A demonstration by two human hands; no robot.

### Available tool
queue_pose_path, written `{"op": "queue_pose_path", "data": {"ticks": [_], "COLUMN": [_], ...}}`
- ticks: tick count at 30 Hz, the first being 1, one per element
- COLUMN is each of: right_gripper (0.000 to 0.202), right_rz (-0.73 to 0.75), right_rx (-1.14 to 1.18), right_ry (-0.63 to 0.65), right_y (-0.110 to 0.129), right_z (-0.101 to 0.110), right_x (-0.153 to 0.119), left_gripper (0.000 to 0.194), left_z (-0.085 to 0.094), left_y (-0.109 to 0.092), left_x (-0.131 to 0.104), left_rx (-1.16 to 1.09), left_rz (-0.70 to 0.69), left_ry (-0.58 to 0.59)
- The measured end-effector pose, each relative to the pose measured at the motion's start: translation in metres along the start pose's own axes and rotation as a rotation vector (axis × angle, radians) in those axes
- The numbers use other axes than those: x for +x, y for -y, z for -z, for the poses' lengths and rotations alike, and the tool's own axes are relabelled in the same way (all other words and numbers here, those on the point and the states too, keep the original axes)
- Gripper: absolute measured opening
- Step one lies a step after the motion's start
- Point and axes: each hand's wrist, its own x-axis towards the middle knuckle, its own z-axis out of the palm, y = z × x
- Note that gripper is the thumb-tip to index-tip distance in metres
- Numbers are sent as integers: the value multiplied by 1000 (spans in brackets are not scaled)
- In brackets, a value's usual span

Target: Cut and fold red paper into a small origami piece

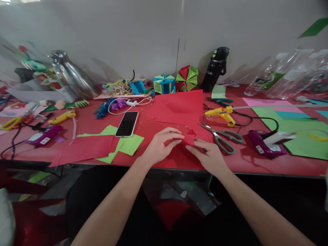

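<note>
Between my two hands is a small folded piece of red paper [189, 139], held just above the red tabletop near its front edge. My left hand [164, 141] pinches its left side between thumb and fingers. On the other side, my right hand [208, 154] grips the lower right part with thumb and fingertips. Beyond it lies a larger sheet of red paper [179, 106]. Scissors [224, 136] with dark green handles rest right of my right hand, their blades pointing toward the folded paper.
Left are a phone [127, 124], green paper squares [132, 144] and a red sheet [87, 147]. A yellow glue gun [221, 115] and purple power strip [265, 143] lie right. Behind stand paper models [164, 84], a black bottle [215, 68], a metal jug [74, 75] and plastic bottles [271, 77].
</note>
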Motion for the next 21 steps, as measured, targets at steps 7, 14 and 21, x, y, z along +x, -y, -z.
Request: {"op": "queue_pose_path", "data": {"ticks": [7, 14, 21], "right_gripper": [12, 17, 16], "right_rz": [61, 33, 29], "right_rx": [-36, -85, 21], "right_ry": [39, 20, -99], "right_y": [0, -13, -15], "right_z": [4, 3, 30], "right_x": [-3, -5, 9], "left_gripper": [15, 11, 13], "left_z": [2, 3, 1], "left_y": [-2, -4, 2], "left_x": [2, 3, 3], "left_rx": [17, 8, -3], "left_rz": [3, 16, 36], "left_ry": [36, 50, -61]}}
